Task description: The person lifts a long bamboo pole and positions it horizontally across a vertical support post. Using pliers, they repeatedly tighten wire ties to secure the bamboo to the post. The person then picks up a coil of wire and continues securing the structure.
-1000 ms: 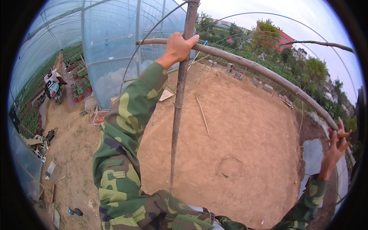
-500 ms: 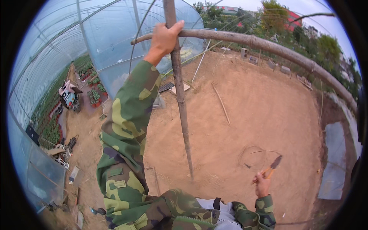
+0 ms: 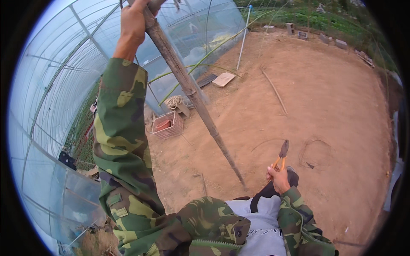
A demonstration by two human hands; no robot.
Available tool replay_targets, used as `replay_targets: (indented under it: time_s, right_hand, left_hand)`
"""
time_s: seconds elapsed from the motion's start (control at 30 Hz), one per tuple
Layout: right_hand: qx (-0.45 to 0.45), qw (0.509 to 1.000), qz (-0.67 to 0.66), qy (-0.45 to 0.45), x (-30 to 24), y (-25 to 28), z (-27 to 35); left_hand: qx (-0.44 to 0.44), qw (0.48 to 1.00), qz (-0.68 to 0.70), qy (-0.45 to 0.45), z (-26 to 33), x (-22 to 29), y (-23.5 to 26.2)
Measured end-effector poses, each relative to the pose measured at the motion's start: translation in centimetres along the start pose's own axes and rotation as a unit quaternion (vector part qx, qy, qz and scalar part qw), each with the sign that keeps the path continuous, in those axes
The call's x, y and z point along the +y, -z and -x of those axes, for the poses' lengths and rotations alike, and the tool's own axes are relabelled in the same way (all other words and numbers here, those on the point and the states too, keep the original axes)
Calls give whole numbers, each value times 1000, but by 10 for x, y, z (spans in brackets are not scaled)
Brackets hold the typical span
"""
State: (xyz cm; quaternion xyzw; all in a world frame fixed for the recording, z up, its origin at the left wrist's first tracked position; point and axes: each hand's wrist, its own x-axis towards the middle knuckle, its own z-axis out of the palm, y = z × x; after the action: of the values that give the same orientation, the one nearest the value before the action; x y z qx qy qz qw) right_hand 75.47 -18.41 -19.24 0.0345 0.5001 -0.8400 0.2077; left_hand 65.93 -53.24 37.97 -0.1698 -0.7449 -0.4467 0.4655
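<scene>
High at the upper left, my left hand (image 3: 133,25) is closed around a long wooden pole (image 3: 188,83). The pole slants down to the right, its lower end on the bare soil. By my right thigh, my right hand (image 3: 278,178) grips pliers (image 3: 283,150) with orange handles and dark jaws pointing up. A thin dark wire (image 3: 268,140) arcs left from beside the jaws; whether they clamp it I cannot tell. On the ground to the right lies a loose coil of wire (image 3: 315,154). The pole's top is cut off by the frame.
A plastic-film greenhouse (image 3: 51,123) stands along the left. Near its corner are a pink crate (image 3: 168,128) and a pale slab (image 3: 223,80). A thin stick (image 3: 274,91) lies on the soil. Concrete blocks (image 3: 324,39) line the far edge, and greenish bent rods (image 3: 205,57) cross near the film.
My view has tilted down and turned. The pole now leans more in the picture, and the thick crossing pole is largely out of sight. The pliers appear closer to my body.
</scene>
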Motion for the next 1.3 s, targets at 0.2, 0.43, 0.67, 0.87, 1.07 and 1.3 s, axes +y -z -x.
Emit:
replay_targets:
  time_s: [0.2, 0.43, 0.67, 0.87, 1.07, 1.3]
  right_hand:
    - [-159, 987, 25, 11, -10, -21, -115]
    - [-265, 964, -21, -25, 13, -17, -151]
    - [-340, 938, 0, -69, 10, 4, -160]
    - [-433, 900, 18, -40, 1, -19, -147]
    - [-551, 832, -30, 68, -64, -156, -120]
    - [-604, 772, -173, 98, -165, -247, -92]
  left_hand:
    - [-197, 980, 34, 9, -30, 0, 90]
    - [-249, 967, -50, -8, 92, 96, 61]
    - [-147, 978, -143, -46, 213, 145, 10]
    - [-150, 969, -182, -68, 322, 179, -33]
    - [-118, 971, -198, -70, 360, 187, -20]
    - [-115, 975, -167, -94, 337, 186, -33]
